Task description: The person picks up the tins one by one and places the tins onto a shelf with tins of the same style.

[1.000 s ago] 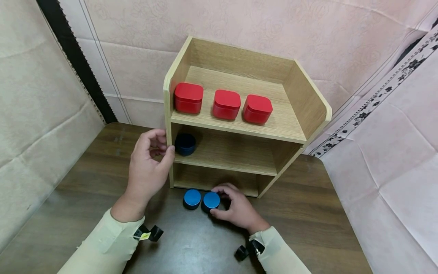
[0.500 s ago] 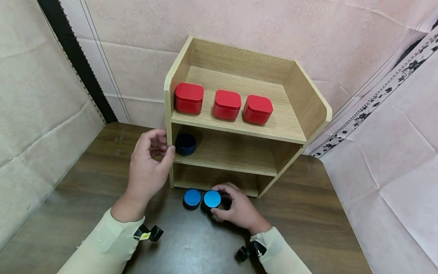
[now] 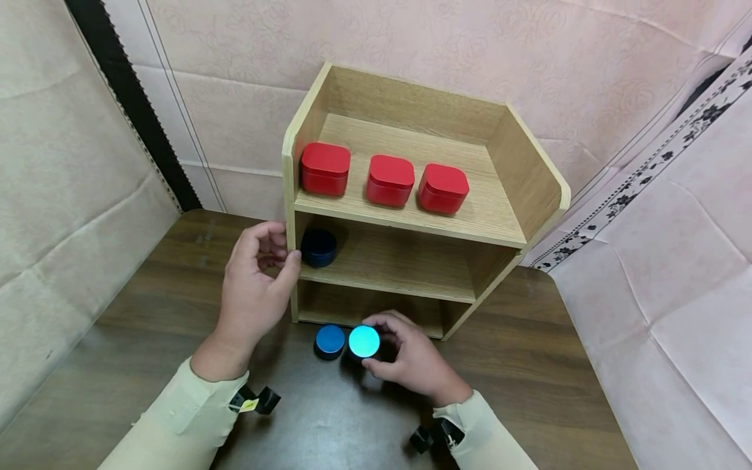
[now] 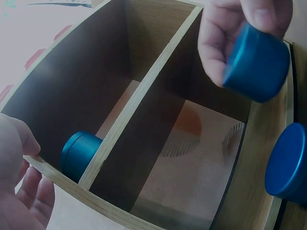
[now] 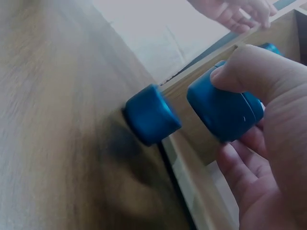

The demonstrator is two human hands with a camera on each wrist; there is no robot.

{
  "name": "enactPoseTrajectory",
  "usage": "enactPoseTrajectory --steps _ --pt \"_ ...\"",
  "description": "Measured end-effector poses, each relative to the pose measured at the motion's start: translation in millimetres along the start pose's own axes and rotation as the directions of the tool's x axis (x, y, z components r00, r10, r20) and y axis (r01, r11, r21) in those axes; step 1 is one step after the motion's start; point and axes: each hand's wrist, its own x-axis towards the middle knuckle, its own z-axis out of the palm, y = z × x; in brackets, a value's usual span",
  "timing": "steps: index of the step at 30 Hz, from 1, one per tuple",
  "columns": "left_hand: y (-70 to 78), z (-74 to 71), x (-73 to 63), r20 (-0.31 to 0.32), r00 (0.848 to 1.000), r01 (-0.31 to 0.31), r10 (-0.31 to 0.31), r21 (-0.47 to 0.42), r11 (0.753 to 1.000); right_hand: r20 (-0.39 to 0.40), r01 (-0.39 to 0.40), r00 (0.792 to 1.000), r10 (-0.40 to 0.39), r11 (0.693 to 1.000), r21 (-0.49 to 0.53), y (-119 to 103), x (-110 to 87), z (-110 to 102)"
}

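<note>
Just in front of the shelf's bottom opening, a round blue tin [image 3: 364,341] sits in the right hand [image 3: 411,359] — thumb over its top edge, fingers curled round its side, lifted slightly off the table as the left wrist view shows. Close beside it on its left, apart from it, a second blue tin [image 3: 330,340] stands on the dark wooden table [image 3: 147,313], at the foot of the wooden shelf unit [image 3: 405,222]. A third, darker blue tin [image 3: 318,247] rests at the left end of the middle shelf. The left hand [image 3: 255,287] grips the shelf unit's left side panel at that level — thumb against its front edge, fingers bent round the outer face. On the top shelf three red square tins [image 3: 390,179] stand in a row, none touching.
</note>
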Motion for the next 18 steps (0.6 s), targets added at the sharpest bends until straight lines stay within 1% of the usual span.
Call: enactPoseTrajectory --steps 8,14,18 --pt "0.0 1.1 -0.1 0.001 1.0 -0.003 0.003 -0.001 1.0 -0.001 0.037 0.999 -0.037 0.999 0.033 -24 -1.7 -8" --pt "-0.4 0.7 -0.1 -0.004 1.0 -0.008 0.008 0.001 1.0 -0.013 0.066 0.998 -0.066 0.998 0.016 -49 -1.1 -19" --pt "-0.3 0.5 0.0 -0.006 1.0 -0.009 0.009 -0.001 1.0 -0.005 0.069 0.998 -0.068 0.997 0.032 -60 0.3 -27"
